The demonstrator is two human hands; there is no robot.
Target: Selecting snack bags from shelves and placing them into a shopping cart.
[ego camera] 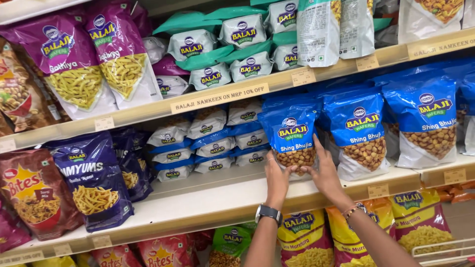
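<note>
Shop shelving fills the view, three wooden shelves packed with snack bags: purple and teal ones on top, blue in the middle row, yellow below

Middle shelf [208, 200]: row of tall blue bags of coated nuts standing upright at right. Bare stretch of shelf board at centre, in front of small stacked blue-and-white pouches [213, 143]

Blue bag [292, 138] stands at the left end of that row, base on the shelf near the front edge, upright, close beside the next blue bag [357, 133]

Progress, as judged: bag looks seated in the row but not yet released; bare stretch to its left unfilled

Left hand [277, 178], watch on wrist: fingers curled onto the bag's lower left corner, part closed, touching it

Right hand [324, 170], bracelet on wrist: fingers extended up the bag's lower right edge, pressing between it and its neighbour

Both hands cradle the bag's bottom; neither fully closed

Wire basket rim [440, 249] at lower right
</note>
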